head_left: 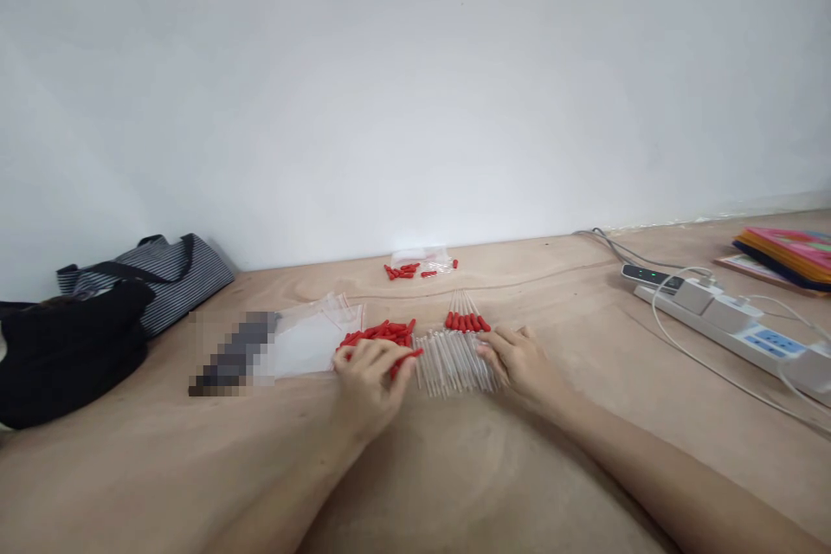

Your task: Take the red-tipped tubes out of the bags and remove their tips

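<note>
My left hand (370, 372) rests curled on the wooden table (454, 467), fingers closed around a red-capped stick at the edge of a heap of small red caps (383, 333). To its right lies a row of thin clear sticks (451, 359). Behind them a bunch of sticks with red caps (466, 322) fans out. My right hand (512, 359) lies on the right end of the clear sticks, fingers bent and pressed down on them. Clear plastic bags (312, 333) lie left of the red heap.
More red caps and a small bag (415, 267) sit by the white wall. A striped bag (162, 273) and a black bag (65, 346) are at the left. A white power strip (733, 320) with cables and colourful books (789, 255) lie at the right.
</note>
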Demonstrator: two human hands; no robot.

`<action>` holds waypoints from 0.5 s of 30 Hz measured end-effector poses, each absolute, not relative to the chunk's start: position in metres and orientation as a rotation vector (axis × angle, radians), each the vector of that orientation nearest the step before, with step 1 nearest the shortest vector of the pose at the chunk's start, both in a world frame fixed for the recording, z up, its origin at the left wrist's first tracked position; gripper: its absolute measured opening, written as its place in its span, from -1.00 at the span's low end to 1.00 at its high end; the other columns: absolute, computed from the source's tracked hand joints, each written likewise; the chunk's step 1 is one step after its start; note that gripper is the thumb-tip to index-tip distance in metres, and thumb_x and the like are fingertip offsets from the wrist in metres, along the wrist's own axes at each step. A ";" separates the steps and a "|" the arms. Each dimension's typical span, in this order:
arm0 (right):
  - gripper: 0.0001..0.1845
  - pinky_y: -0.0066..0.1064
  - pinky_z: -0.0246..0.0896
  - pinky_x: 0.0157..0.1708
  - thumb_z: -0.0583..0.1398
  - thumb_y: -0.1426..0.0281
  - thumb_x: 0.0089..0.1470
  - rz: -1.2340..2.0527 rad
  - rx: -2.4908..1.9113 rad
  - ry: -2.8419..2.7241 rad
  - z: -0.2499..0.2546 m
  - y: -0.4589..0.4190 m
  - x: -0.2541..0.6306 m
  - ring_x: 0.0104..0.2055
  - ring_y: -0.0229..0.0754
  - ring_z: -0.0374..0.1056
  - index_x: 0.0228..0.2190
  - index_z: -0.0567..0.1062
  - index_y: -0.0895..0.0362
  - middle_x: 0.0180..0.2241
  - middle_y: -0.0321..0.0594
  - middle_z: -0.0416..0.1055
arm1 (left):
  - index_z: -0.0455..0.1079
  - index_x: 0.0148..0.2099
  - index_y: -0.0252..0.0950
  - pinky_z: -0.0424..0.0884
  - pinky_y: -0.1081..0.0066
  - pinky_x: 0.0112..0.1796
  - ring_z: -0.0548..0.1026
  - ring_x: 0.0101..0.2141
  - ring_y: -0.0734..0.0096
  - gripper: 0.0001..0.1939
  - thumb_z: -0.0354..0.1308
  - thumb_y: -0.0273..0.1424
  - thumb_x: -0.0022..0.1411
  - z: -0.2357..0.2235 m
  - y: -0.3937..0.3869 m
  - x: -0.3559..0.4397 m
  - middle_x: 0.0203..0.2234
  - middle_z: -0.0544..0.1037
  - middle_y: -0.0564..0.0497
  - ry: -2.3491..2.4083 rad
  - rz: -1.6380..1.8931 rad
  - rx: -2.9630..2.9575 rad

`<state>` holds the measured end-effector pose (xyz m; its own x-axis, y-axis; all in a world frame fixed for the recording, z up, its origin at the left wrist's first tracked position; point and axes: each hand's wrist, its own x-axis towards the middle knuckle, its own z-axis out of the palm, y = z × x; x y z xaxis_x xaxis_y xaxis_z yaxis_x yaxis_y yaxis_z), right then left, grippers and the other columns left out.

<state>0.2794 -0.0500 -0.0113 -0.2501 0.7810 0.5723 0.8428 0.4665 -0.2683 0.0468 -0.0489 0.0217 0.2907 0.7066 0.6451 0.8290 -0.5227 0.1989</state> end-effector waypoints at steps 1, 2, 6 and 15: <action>-0.72 -0.39 0.01 -0.31 -0.05 0.43 0.12 -0.069 -1.334 -2.040 -0.013 -0.047 0.284 -0.33 -0.22 0.28 -0.24 0.42 0.12 -0.35 -0.14 0.39 | 0.43 -0.35 -0.14 0.00 0.21 -0.22 0.41 -0.31 0.32 -0.83 0.01 -0.31 0.14 0.027 -0.044 0.037 -0.40 0.53 0.06 -1.547 -1.043 -2.255; -0.68 -0.40 0.06 -0.31 -0.07 0.48 0.10 -0.020 -1.329 -2.015 -0.014 -0.044 0.287 -0.30 -0.21 0.28 -0.16 0.38 0.13 -0.31 -0.12 0.36 | 0.43 -0.35 -0.15 -0.01 0.19 -0.22 0.41 -0.30 0.29 -0.82 0.00 -0.29 0.13 0.032 -0.038 0.027 -0.41 0.53 0.05 -1.673 -1.012 -2.142; -0.59 -0.44 0.14 -0.36 -0.05 0.58 0.00 0.105 -1.390 -1.922 -0.017 -0.038 0.294 -0.35 -0.22 0.28 -0.11 0.35 0.18 -0.33 -0.11 0.34 | 0.36 -0.20 -0.17 0.02 0.17 -0.25 0.42 -0.30 0.18 -0.75 0.00 -0.23 0.09 0.044 -0.017 -0.012 -0.44 0.53 0.02 -2.104 -0.803 -1.876; -0.72 -0.48 0.12 -0.42 -0.04 0.57 0.01 0.114 -1.522 -1.976 -0.011 -0.044 0.275 -0.43 -0.26 0.30 -0.52 0.42 0.15 -0.43 -0.17 0.35 | 0.28 -0.38 -0.21 0.08 0.20 -0.27 0.46 -0.32 0.13 -0.74 -0.08 -0.14 0.12 0.034 -0.004 -0.030 -0.48 0.55 0.02 -2.363 -0.548 -1.927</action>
<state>0.2750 -0.0443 -0.0113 -0.1306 0.8953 0.4259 0.8405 0.3279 -0.4314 -0.0304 -0.0042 0.0344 -0.2254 0.9409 0.2529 0.9562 0.1638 0.2426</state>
